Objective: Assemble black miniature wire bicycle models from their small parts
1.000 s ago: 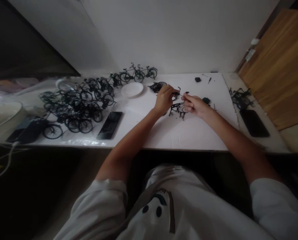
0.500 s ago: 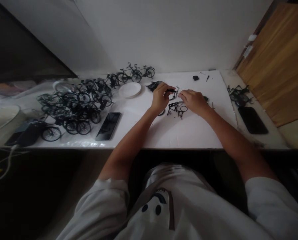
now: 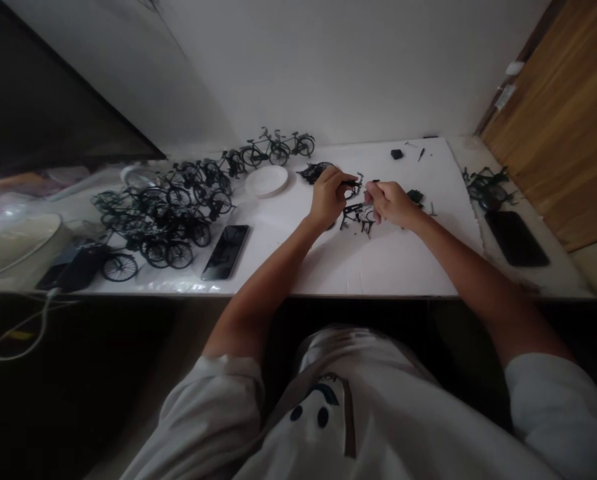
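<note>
My left hand [image 3: 328,198] is closed in a pinch on a small black model bicycle frame [image 3: 354,185], whose handlebar end points up to the right. Just right of it, my right hand [image 3: 392,203] has its fingers curled together. A tiny dark tip [image 3: 375,181] shows above those fingers, too small to name. Below the hands lie loose black bicycle parts [image 3: 351,217] on the white board [image 3: 378,267], partly covered by my right fingers. Behind my left hand sits a heap of dark parts [image 3: 312,173].
Many finished-looking model bicycles [image 3: 163,210] crowd the left side, with more bicycles [image 3: 265,152] along the wall. A white round lid [image 3: 267,181] and a phone [image 3: 226,251] lie left of my arms. At right are dark green pieces [image 3: 415,197], another phone [image 3: 516,238] and a small black block [image 3: 396,154].
My right fingers have curled in more, and a dark tip now shows above them. My left hand keeps its pinch. The whole view has shifted slightly.
</note>
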Demonstrator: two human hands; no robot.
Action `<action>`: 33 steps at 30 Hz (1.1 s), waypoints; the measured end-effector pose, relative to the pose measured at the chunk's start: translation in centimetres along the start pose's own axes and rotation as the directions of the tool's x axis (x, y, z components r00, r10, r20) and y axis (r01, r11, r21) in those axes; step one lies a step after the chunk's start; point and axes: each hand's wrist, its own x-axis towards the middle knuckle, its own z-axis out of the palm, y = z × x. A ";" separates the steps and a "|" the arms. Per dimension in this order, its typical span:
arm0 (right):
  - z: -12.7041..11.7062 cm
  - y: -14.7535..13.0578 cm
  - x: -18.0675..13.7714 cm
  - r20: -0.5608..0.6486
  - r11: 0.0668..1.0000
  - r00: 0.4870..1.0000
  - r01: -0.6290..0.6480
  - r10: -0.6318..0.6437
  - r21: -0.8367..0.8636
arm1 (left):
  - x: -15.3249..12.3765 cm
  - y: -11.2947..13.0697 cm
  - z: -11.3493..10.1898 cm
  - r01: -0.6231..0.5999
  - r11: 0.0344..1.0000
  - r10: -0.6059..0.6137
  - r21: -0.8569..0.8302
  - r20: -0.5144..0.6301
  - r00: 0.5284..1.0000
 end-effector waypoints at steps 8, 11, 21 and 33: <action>0.8 0.1 0.5 0.161 0.809 0.958 -0.287 0.238 0.512 | 0.3 -0.4 -0.3 -0.035 0.999 0.034 0.020 0.055 0.998; 1.1 0.4 0.7 0.127 0.803 0.962 -0.272 0.242 0.530 | 0.6 -0.3 -0.4 -0.002 1.000 0.000 0.029 0.093 0.996; -0.6 0.6 0.4 -0.101 0.954 0.983 0.124 -0.156 -0.273 | 0.8 0.1 -0.4 0.044 0.999 -0.044 0.003 0.137 0.990; -0.7 -0.2 -0.3 -0.008 0.996 0.998 0.061 -0.062 -0.066 | 0.4 0.0 -0.4 -0.066 0.997 0.062 0.039 0.097 0.993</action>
